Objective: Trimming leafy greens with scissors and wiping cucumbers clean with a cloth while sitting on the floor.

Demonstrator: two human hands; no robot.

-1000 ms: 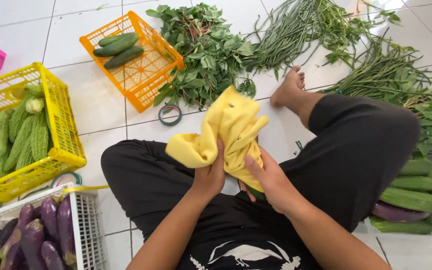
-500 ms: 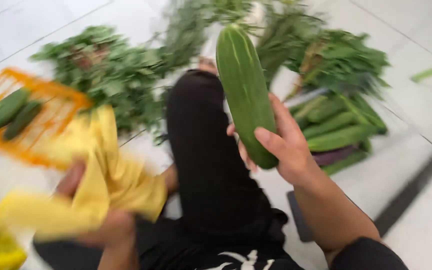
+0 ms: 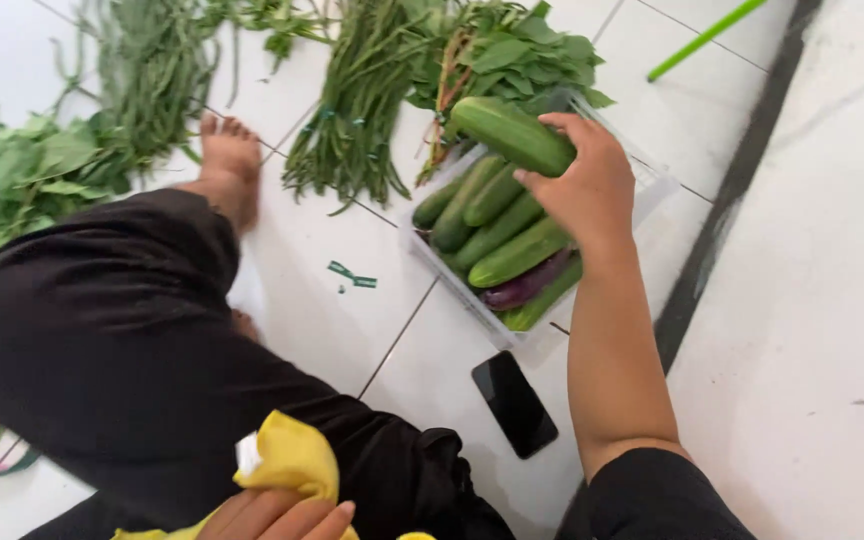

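Cucumber (image 3: pixel 512 136) held above far end of clear tray (image 3: pixel 652 185), long axis tilted, one end pointing up-left toward leafy greens (image 3: pixel 512 55), other end down-right inside palm. Right hand (image 3: pixel 587 185) reaching forward, arm extended, back of hand up, fingers wrapped over cucumber's near end; grip closed around it. Tray on tiled floor (image 3: pixel 802 300), loaded with more cucumbers (image 3: pixel 502 235) lying side by side and one purple eggplant (image 3: pixel 527 285). Left hand (image 3: pixel 277 518) low at bottom edge, fingers closed on yellow cloth (image 3: pixel 292 460) over lap. Black phone (image 3: pixel 515 403) flat on floor near tray.
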